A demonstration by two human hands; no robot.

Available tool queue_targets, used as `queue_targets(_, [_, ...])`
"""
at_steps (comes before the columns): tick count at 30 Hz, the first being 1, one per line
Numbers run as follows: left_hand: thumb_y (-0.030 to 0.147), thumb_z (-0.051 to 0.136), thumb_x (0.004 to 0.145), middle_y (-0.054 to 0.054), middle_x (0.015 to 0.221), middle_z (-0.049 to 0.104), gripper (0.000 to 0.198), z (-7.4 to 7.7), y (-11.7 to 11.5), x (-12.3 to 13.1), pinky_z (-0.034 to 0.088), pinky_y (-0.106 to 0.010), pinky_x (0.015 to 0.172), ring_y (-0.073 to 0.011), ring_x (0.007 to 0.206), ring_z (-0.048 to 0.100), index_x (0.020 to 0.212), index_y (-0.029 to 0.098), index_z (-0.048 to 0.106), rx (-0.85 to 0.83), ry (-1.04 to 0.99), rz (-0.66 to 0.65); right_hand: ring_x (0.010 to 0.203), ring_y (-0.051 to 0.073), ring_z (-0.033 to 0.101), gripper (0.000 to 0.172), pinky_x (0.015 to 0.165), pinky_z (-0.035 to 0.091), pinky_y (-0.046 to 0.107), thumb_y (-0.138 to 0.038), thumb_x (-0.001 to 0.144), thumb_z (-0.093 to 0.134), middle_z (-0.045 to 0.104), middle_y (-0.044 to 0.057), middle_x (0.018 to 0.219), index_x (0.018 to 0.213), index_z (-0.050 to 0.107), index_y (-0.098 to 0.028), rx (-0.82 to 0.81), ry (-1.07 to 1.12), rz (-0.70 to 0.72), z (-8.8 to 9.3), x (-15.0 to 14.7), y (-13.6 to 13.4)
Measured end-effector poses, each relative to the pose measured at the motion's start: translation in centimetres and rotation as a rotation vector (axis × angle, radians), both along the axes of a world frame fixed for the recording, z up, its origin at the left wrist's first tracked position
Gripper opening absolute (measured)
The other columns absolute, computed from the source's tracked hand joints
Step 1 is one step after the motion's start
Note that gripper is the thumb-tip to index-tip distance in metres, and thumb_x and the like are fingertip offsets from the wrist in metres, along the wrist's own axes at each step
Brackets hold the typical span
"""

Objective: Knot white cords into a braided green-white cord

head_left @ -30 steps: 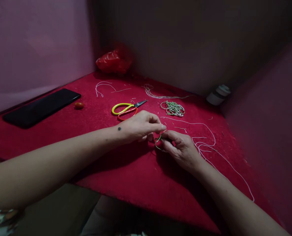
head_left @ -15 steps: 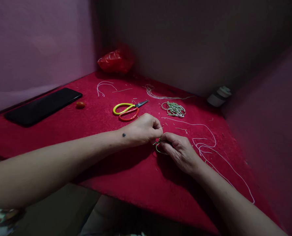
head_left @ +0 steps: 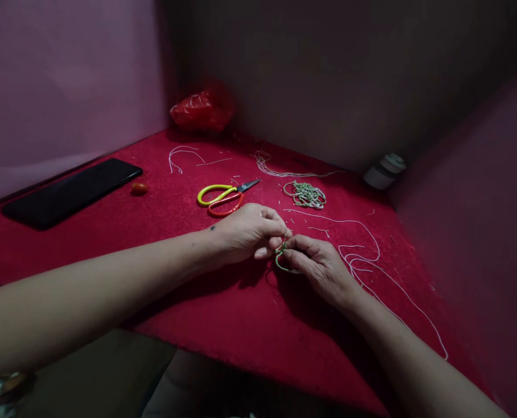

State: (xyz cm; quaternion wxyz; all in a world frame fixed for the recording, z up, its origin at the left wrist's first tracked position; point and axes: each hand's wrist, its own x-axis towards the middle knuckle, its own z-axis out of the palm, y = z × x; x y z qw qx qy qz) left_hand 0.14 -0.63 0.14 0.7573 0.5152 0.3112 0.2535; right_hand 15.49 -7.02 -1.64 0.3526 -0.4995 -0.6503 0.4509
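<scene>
Between my two hands is a small loop of green braided cord (head_left: 284, 267), partly hidden by fingers. My right hand (head_left: 317, 264) pinches it between thumb and fingers, the loop hanging below the fingertips. Close against it, my left hand (head_left: 256, 232) has thumb and forefinger pressed together at the cord's upper end, seemingly on a thin strand; its lower fingers are a little apart. Just beyond my left hand lie scissors (head_left: 228, 196) with one yellow and one red handle. A bundle of green and white braided cords (head_left: 308, 194) rests behind my right hand.
On the red tabletop (head_left: 223, 307), loose white strings (head_left: 372, 264) trail at right and more thin cords (head_left: 280, 171) lie at the back. A black phone (head_left: 73, 191) and a small red oval fruit (head_left: 139, 188) are at left. A red plastic bag (head_left: 201, 111) and a white container (head_left: 384, 171) stand near the walls.
My left hand's lower fingers have loosened and spread slightly, showing more of the green cord. My right hand keeps its pinch. The whole view has shifted slightly.
</scene>
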Motion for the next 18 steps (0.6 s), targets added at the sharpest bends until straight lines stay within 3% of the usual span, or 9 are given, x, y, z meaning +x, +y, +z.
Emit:
queue_targets(7, [0.014,0.061,0.070,0.002,0.046,0.051,0.006,-0.54,0.54,-0.35,0.031,-0.013,0.031,-0.0043,0.034,0.040,0.074,0.011,0.057,-0.064,-0.023,-0.096,0.065,0.008,0.048,0.022,0.060,0.039,0.019,-0.022,0.084,0.047,0.059,0.001,0.077,0.096,0.064,-0.015,-0.023,0.036,0.080,0.31,-0.10,0.04])
queue_targets(13, [0.015,0.059,0.072,0.002,0.045,0.049,0.005,-0.48,0.67,-0.65,0.029,-0.013,0.029,-0.0045,0.032,0.038,0.072,0.012,0.055,-0.098,0.021,-0.153,0.061,0.007,0.046,0.020,0.056,0.036,0.018,-0.021,0.083,0.048,0.058,0.000,0.074,0.093,0.064,-0.016,-0.017,0.018,0.094,0.20,-0.10,-0.14])
queue_targets(18, [0.017,0.058,0.074,0.005,0.044,0.041,0.010,-0.84,0.90,-0.65,0.024,-0.012,0.030,-0.0028,0.034,0.032,0.070,0.014,0.050,-0.121,-0.087,-0.236,0.060,0.008,0.044,0.014,0.055,0.034,0.019,-0.025,0.082,0.051,0.055,0.000,0.070,0.081,0.060,-0.014,-0.063,0.073,0.043,0.04,-0.26,-0.28])
